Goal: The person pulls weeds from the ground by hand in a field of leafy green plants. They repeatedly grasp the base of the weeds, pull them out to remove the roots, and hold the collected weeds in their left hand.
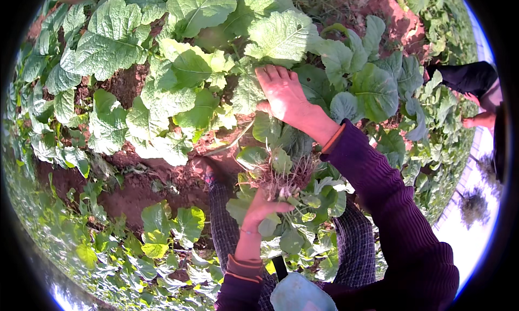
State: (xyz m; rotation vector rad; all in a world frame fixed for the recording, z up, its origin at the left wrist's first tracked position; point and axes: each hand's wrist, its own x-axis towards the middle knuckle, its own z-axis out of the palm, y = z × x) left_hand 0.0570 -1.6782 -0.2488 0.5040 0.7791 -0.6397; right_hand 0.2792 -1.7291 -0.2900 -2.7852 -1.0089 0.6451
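Note:
My left hand [259,213] is closed around a bunch of uprooted leafy plants [291,236]. Their pale, thin roots [284,175] point up and away from me, with soil among them. The leaves hang below and around the hand. Farther forward, my right hand [282,94] is spread over a broad-leaved green crop plant, its fingers against a large crinkled leaf [247,86]. The thumb stands apart from the fingers, and nothing held shows in that hand. A long pale stalk [233,142] lies between the hands, over reddish soil.
Large leafy plants [113,39] cover the ground ahead and to the left. Bare reddish soil [129,195] runs between rows. My foot [200,167] stands on it. At the far right another person's hand [476,121] and dark clothing [466,79] show. A pale blue item [302,294] hangs near my body.

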